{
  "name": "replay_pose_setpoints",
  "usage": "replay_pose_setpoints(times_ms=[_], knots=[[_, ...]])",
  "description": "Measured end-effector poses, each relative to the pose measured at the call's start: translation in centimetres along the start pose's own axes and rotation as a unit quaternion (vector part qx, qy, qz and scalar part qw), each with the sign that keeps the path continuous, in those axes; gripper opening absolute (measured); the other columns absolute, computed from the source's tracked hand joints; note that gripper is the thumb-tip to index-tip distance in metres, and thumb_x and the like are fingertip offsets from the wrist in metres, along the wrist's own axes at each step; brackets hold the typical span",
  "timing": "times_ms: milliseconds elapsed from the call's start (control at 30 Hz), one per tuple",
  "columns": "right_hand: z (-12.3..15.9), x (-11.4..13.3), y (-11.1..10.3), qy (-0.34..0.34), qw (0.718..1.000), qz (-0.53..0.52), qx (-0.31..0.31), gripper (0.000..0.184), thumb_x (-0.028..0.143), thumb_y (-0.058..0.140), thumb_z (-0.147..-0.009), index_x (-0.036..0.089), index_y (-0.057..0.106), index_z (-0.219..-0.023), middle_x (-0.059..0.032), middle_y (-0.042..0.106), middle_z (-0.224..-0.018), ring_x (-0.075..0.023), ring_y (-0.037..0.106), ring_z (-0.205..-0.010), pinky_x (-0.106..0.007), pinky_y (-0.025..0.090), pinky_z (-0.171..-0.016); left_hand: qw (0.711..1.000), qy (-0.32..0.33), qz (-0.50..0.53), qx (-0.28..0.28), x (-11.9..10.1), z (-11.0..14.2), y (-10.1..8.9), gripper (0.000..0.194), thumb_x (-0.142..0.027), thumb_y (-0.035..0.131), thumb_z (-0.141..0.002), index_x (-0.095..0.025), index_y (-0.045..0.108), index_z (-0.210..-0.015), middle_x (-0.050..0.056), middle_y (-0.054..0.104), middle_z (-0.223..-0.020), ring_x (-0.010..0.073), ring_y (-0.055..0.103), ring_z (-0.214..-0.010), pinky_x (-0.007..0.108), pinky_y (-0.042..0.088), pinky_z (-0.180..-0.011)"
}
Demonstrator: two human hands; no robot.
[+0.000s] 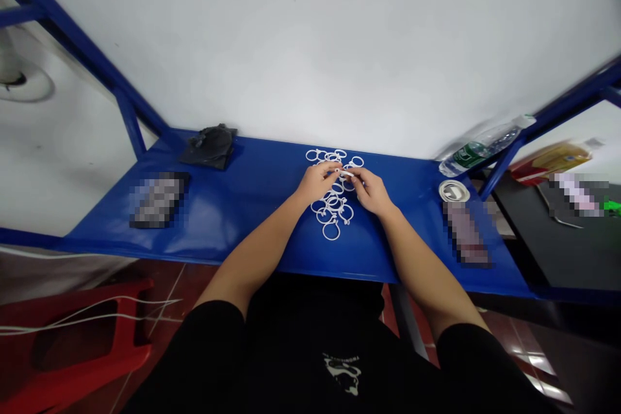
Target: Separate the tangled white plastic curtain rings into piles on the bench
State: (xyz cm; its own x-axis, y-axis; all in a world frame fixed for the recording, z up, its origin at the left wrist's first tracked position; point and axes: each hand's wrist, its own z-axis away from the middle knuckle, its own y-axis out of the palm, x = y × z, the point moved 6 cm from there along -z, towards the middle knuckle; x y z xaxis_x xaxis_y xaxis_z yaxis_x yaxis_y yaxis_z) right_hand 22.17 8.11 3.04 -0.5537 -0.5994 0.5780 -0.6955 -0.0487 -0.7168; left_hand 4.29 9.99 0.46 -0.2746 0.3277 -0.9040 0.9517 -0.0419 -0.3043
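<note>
Between my hands, a little above the table, is a white curtain ring [346,173], seen nearly edge-on. My left hand [316,183] pinches its left end, with thumb and fingers closed. At the right end, the fingers of my right hand [371,190] are closed on the same ring. Beneath and around both hands lies a loose pile of white curtain rings [334,202], several overlapping, with small eyelets on their rims. One ring [331,230] lies at the pile's near edge. My fingers partly cover the held ring and the middle of the pile.
The blue table [262,207] meets a white wall at the back. On the left are a black plastic bag [211,145] and a blurred dark item [161,199]. To the right stand a leaning water bottle [478,147], a tape roll [454,191] and a pixelated item [466,233].
</note>
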Motion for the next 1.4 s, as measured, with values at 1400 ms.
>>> replay_pose_setpoints(times_ms=[1400], knots=[[-0.3, -3.9, -2.2, 0.064, 0.992, 0.058, -0.092, 0.034, 0.033, 0.051, -0.105, 0.023, 0.073, -0.128, -0.0073, 0.083, -0.105, -0.0251, 0.077, -0.088, -0.037, 0.059, -0.080, 0.989, -0.004, 0.077, -0.122, 0.4, -0.5, -2.0, 0.025, -0.010, 0.052, -0.081, -0.018, 0.076, -0.080, 0.001, 0.075, -0.077, 0.0110, 0.060, -0.057, 0.024, 0.048, -0.059]])
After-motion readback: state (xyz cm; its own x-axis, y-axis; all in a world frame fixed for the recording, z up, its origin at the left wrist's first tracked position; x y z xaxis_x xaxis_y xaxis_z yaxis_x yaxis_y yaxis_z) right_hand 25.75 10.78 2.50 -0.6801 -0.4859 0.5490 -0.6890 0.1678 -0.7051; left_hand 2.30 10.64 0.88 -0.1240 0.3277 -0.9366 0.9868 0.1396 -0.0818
